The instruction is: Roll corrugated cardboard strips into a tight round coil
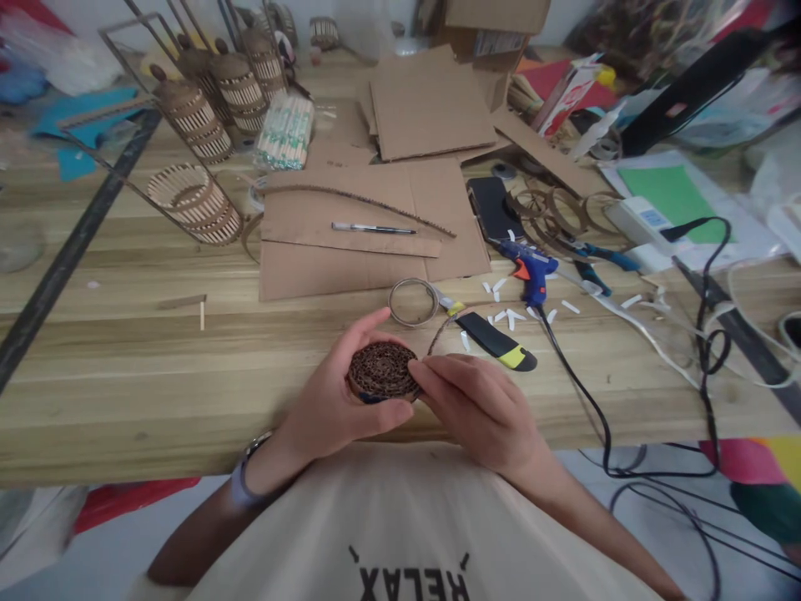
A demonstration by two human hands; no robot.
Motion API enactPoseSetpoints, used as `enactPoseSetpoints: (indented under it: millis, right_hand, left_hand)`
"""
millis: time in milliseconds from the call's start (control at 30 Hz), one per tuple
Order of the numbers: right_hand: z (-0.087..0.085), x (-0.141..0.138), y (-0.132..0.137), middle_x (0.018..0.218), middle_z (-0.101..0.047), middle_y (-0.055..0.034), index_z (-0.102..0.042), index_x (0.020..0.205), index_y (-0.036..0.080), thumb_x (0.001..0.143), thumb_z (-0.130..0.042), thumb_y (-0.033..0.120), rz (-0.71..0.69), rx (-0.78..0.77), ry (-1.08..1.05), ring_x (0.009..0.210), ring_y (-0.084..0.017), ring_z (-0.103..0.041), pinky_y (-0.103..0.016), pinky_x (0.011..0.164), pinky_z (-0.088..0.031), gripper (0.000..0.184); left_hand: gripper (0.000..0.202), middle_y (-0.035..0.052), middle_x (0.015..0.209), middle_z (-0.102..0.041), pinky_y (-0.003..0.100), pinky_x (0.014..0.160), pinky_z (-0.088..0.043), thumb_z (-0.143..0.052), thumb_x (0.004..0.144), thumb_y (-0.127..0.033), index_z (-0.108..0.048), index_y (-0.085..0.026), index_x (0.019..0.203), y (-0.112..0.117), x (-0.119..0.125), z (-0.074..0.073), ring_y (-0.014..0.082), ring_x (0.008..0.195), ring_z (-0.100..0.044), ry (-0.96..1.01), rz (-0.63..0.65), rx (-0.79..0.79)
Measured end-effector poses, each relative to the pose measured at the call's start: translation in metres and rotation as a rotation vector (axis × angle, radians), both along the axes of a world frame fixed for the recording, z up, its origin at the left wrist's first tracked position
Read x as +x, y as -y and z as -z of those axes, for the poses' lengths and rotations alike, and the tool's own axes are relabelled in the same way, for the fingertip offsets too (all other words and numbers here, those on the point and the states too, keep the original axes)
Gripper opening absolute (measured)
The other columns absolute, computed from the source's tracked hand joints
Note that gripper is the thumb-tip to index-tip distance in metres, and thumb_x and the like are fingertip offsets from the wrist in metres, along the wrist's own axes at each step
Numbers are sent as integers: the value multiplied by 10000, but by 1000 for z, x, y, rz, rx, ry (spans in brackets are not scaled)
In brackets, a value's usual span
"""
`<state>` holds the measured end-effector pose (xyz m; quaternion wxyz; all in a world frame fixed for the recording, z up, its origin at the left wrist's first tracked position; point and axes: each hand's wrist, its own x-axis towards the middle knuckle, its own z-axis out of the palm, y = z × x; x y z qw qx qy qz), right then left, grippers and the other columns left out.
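Note:
A tightly wound coil of corrugated cardboard strip (383, 371) sits in my left hand (335, 401), its spiral face turned up. The fingers curve round its far side and the thumb presses the near edge. My right hand (479, 405) pinches the strip at the coil's right edge. From there the loose strip end (439, 334) arcs away toward the glue gun. Just beyond the coil lie a thin ring (413, 302) and a black and yellow utility knife (494, 335). The blue glue gun (533, 271) rests on the table to the right.
Cardboard sheets (375, 267) cover the middle of the table, with a pen (374, 228) and a cut strip on top. Stick-built baskets (193, 204) stand at the left. White scraps, pliers (604, 259), a phone (496, 207) and a black cable (581, 392) lie to the right.

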<state>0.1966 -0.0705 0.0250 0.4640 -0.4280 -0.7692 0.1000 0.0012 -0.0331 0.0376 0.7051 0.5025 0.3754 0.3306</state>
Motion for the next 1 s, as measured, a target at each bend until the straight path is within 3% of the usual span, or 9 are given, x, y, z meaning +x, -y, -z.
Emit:
enactPoseSetpoints:
  millis: [200, 533, 633, 800, 900, 1000]
  right_hand:
    - [7, -3, 1, 929, -754, -3, -657, 1197, 232, 926, -680, 93, -56, -55, -179, 733, -133, -702, -263, 651, -592, 306]
    - [6, -10, -2, 848, -733, 20, -703, 1156, 299, 935, -700, 220, 20, -82, -246, 733, -137, -702, -262, 653, -599, 234]
    - [5, -3, -6, 809, -726, 18, -680, 1166, 270, 949, -666, 169, 18, -9, -104, 677, -139, -676, -266, 627, -579, 239]
    - [-1, 10, -12, 941, -761, -56, -656, 1220, 175, 931, -635, 66, 11, 216, 198, 731, -172, -668, -305, 675, -568, 309]
    - [-5, 7, -13, 931, -762, -85, -649, 1221, 119, 948, -583, 51, -18, 271, 301, 737, -179, -671, -315, 684, -574, 289]
    - [-5, 2, -10, 926, -762, -59, -630, 1253, 149, 955, -580, 58, -42, 190, 200, 766, -164, -691, -291, 698, -588, 315]
  left_hand:
    - [780, 7, 1217, -656, 248, 911, -534, -898, 713, -260, -543, -364, 1399, -1, -6, 5, 169, 1054, -662, 225, 74, 30]
    - [774, 40, 1195, -675, 320, 944, -553, -914, 687, -381, -592, -342, 1389, -5, -8, 11, 218, 1058, -682, 403, 162, -50]
    - [790, 66, 1266, -660, 377, 961, -558, -908, 691, -407, -569, -337, 1401, -7, -8, 13, 260, 1111, -674, 354, 146, -21]
    - [817, 73, 1415, -568, 373, 1062, -488, -907, 705, -333, -508, -333, 1419, -6, -5, 12, 275, 1310, -555, 96, -31, 71]
    - [935, 84, 1373, -585, 363, 1031, -506, -926, 669, -297, -431, -299, 1462, -3, 0, 6, 257, 1207, -621, -26, -67, 73]
    - [856, 81, 1277, -628, 325, 937, -550, -901, 688, -263, -459, -258, 1421, -2, 2, 1, 223, 1075, -673, -57, -69, 74]
